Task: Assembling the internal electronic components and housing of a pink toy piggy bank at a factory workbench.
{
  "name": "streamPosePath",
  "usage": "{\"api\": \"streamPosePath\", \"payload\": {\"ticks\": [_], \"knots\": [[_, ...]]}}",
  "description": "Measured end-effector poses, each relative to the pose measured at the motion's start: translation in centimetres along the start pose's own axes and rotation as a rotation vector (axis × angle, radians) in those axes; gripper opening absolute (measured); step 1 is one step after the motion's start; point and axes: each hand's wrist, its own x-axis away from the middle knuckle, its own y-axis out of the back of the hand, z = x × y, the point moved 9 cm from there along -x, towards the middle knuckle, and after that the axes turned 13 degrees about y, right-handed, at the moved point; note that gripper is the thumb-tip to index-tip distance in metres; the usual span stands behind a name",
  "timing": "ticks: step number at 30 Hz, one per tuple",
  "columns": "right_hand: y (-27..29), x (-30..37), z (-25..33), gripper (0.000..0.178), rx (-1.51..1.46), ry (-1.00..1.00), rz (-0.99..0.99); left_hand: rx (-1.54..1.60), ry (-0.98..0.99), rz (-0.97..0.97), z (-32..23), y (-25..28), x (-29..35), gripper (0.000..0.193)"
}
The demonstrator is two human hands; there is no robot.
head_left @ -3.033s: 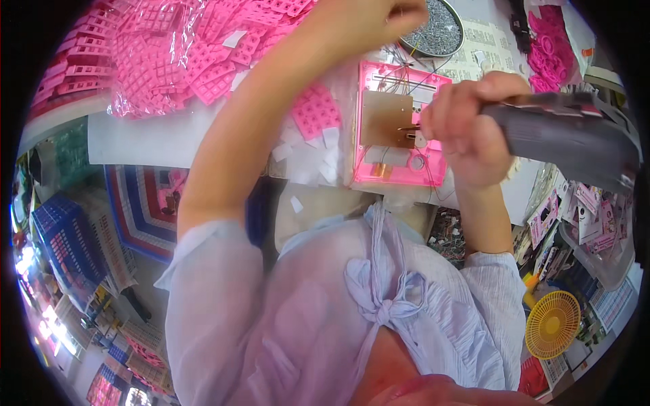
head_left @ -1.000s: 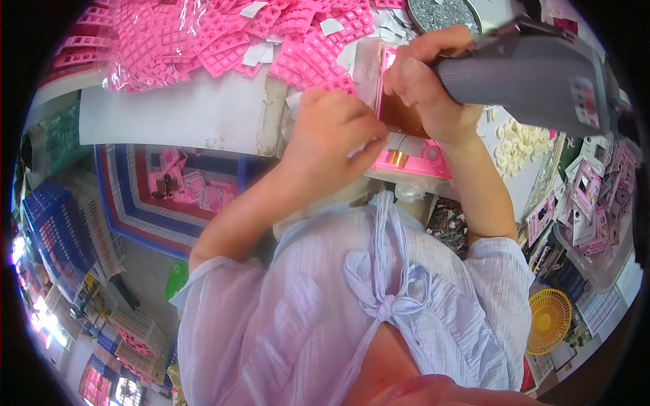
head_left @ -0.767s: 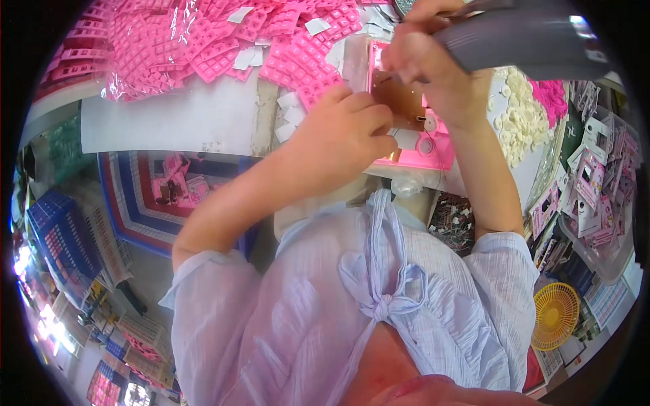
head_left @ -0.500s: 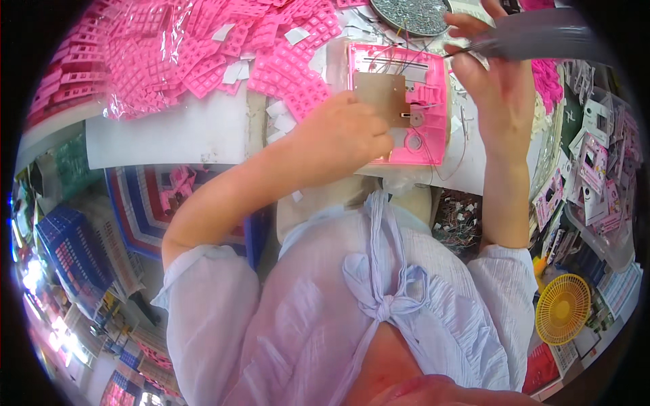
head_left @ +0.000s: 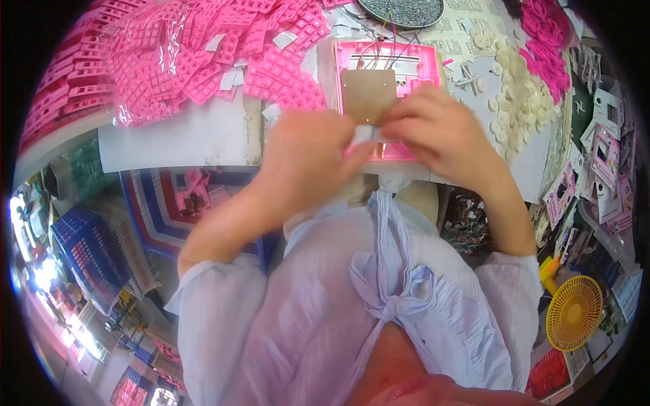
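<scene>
Two hands with bent fingers at the near end of an open pink case (head_left: 431,64).
The left hand (head_left: 308,152), blurred, is at the near left corner, and the right hand (head_left: 443,128) reaches over the near right part, fingertips by the brown board (head_left: 367,93); whether either grips anything I cannot tell. The case lies just far of and between them, long axis running near to far, the right hand nearer the board. Beyond are pink keypads (head_left: 281,81) left, white round parts (head_left: 518,108) right, and a printed sheet (head_left: 467,32) far right, its print too small to read.
</scene>
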Motion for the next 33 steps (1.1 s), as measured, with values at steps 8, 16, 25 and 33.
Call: {"api": "streamPosePath", "payload": {"ticks": [8,16,25,33], "knots": [[-3.4,-2.4,1.2,0.011,0.250,0.291,0.299,0.151,0.105,-0.117,3.3,2.4,1.7,0.009],[-0.9,-0.9,-3.0,0.008,0.014,-0.144,-0.198,0.146,-0.019,-0.158,2.0,-1.8,-0.9,0.015],[-1.5,-0.7,-3.4,0.009,-0.070,-0.190,-0.185,0.212,-0.056,-0.158,2.5,-1.5,-0.9,0.014],[-1.5,-0.3,-3.2,0.008,-0.052,-0.241,-0.179,0.190,-0.007,-0.207,2.2,-1.8,-0.7,0.017]]}}
